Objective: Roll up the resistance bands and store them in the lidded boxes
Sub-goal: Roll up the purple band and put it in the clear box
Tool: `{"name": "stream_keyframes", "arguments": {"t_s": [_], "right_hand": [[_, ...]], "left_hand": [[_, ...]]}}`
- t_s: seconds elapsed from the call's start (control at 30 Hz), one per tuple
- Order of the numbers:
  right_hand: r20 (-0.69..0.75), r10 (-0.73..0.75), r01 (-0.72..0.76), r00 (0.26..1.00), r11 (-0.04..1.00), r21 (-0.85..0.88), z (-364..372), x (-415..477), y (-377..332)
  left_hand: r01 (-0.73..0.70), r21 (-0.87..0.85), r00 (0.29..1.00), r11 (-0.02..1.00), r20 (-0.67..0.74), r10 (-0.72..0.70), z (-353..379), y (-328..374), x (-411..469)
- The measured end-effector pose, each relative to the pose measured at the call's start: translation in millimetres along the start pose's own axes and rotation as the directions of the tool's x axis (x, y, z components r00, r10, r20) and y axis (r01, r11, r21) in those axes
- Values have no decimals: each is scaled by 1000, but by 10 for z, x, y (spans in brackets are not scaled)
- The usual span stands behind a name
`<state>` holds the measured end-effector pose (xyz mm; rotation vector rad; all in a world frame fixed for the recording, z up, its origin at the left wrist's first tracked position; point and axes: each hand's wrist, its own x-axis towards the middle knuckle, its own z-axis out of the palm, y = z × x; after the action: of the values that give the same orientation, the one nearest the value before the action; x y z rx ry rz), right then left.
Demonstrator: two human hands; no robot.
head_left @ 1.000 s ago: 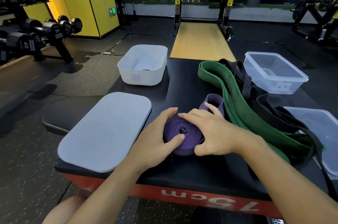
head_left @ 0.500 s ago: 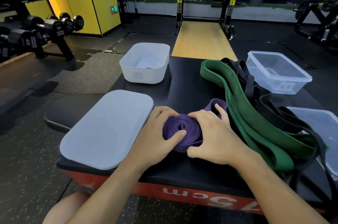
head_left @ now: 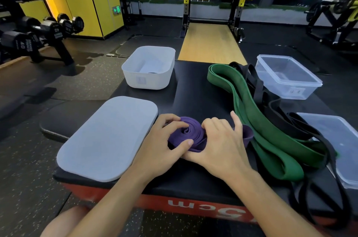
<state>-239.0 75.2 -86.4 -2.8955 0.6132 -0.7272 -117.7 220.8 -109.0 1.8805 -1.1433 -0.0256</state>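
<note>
A purple resistance band [head_left: 190, 134] lies coiled into a roll near the front of the black box top [head_left: 195, 93]. My left hand [head_left: 164, 147] grips the roll from the left, thumb on its near side. My right hand [head_left: 220, 143] grips it from the right, and a short purple tail sticks out behind that hand. A green band [head_left: 257, 120] and a black band [head_left: 290, 124] lie unrolled to the right. A white box [head_left: 149, 68] stands open at the back left, its grey lid [head_left: 108, 138] flat beside my left hand.
A clear plastic box [head_left: 286, 76] stands at the back right, and its clear lid [head_left: 339, 140] lies at the right edge. The black band hangs over the platform's front right corner. A dumbbell rack [head_left: 29, 31] stands on the floor to the left.
The loose purple tail has grown shorter as the roll took it up. Both hands have shifted their grip round the roll, and the roll has tipped a little.
</note>
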Motion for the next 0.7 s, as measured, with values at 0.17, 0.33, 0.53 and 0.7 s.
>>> {"name": "stream_keyframes", "arguments": {"t_s": [0.17, 0.33, 0.53, 0.7], "right_hand": [[305, -92, 63, 948, 993, 101, -116, 97, 266], [368, -225, 174, 902, 970, 169, -382, 152, 714], [389, -229, 184, 892, 972, 149, -407, 139, 844], [311, -237, 223, 920, 971, 82, -410, 33, 798]], "left_hand": [[-18, -7, 1000, 1000, 10, 18, -8, -29, 4], [-19, -17, 1000, 1000, 15, 20, 4, -46, 8], [-11, -27, 1000, 1000, 19, 12, 2, -48, 7], [-7, -31, 1000, 1000, 23, 8, 7, -60, 12]]}}
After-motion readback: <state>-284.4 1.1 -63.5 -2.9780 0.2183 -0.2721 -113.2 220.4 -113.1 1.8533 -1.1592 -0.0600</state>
